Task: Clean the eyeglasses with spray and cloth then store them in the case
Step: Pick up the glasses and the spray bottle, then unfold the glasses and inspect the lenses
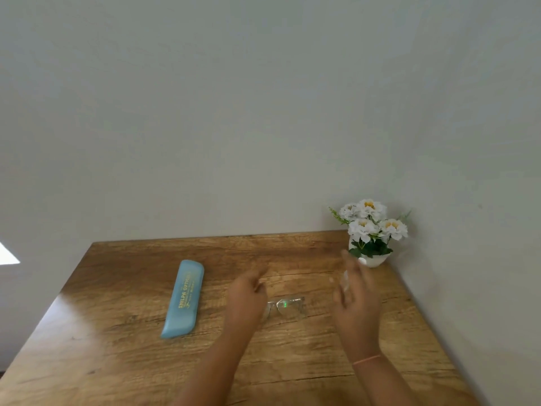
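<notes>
Here we go: the clear-framed, thin plastic eyeglasses [288, 307] lie flat on the brown wood-grain table [117, 332] between my hands, well right of the long light-blue case with gold lettering [183, 298]. My left hand [247, 297] hovers over their left end, fingers loose and gripping nothing I can see, while my right hand [355, 303] is spread and blurred with a pale glint by its fingers I cannot make out. They look light, springy and easily smudged, so I'd pinch the frame's edge or a temple arm, never the lenses.
</notes>
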